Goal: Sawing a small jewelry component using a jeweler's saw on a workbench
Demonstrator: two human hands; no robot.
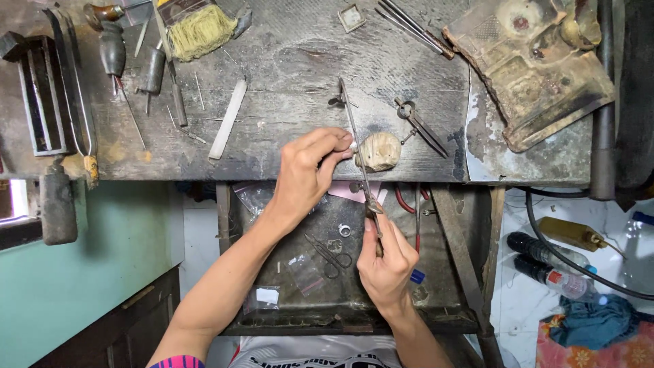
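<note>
My left hand (308,172) rests at the front edge of the dark workbench (293,61), fingertips pinching a tiny pale piece against a rounded wooden bench peg (379,151). In my right hand (387,259) I grip the handle of a long thin metal tool (355,140), a saw frame or file, which runs up across the peg. A small silver ring (345,230) and small scissors (330,253) lie in the tray (286,320) below the bench.
On the bench lie a brush (197,28), a white stick (228,117), dividers (417,123), tweezers (412,26) and gravers (112,49). A charred soldering block (535,61) sits top right. Bottles (552,262), a hose and cloth lie on the floor at right.
</note>
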